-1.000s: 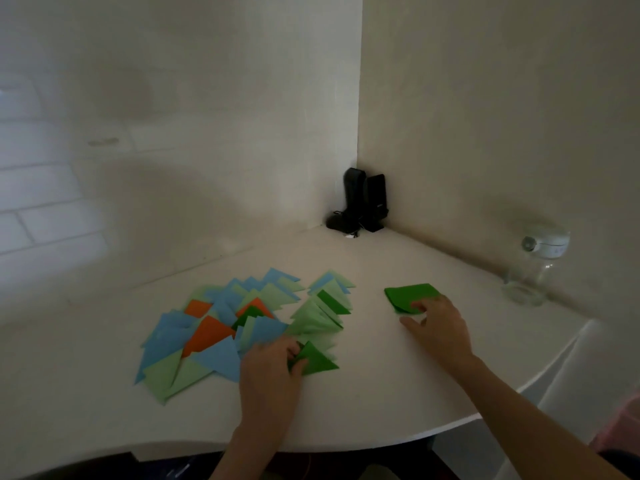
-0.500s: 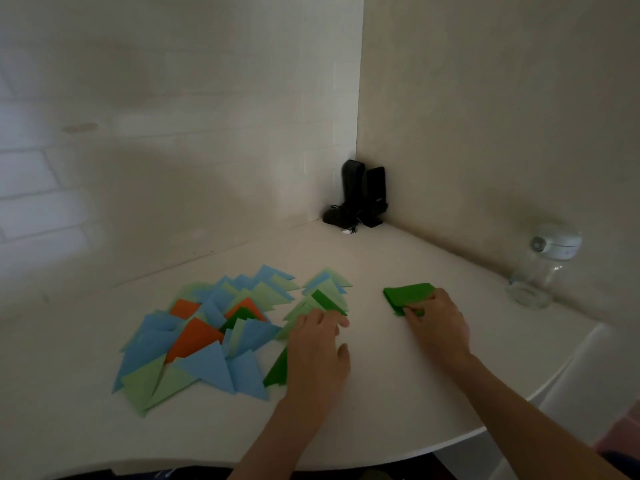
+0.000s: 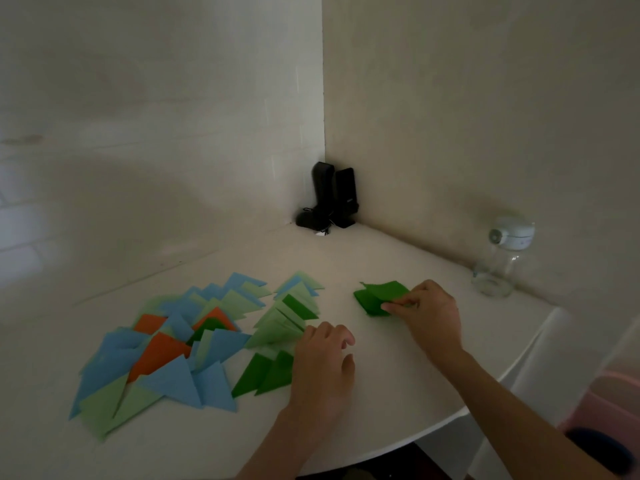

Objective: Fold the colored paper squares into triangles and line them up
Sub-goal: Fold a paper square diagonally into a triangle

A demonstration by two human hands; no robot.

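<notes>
Two pale, matt walls meet in a corner behind a smooth white table (image 3: 398,393) whose near edge curves round to the right. Spread over its left half lies a loose heap of folded triangles (image 3: 166,348), flat and sharp-edged, in blue, light green and orange, with a row of light green triangles (image 3: 287,317) running toward the back corner. At the near end of that row two dark green triangles (image 3: 263,375) overlap; the left hand (image 3: 322,368) rests on their right corner, fingers loosely bent and holding nothing. Right of centre sits a small stack of dark green squares (image 3: 377,297), its top sheet lifted; the right hand (image 3: 429,313) pinches that stack's near edge between thumb and fingertips. Near the right edge stands a clear glass jar (image 3: 498,265) with a pale lid. Two upright black objects (image 3: 332,195), possibly speakers, fill the back corner in dim light.
</notes>
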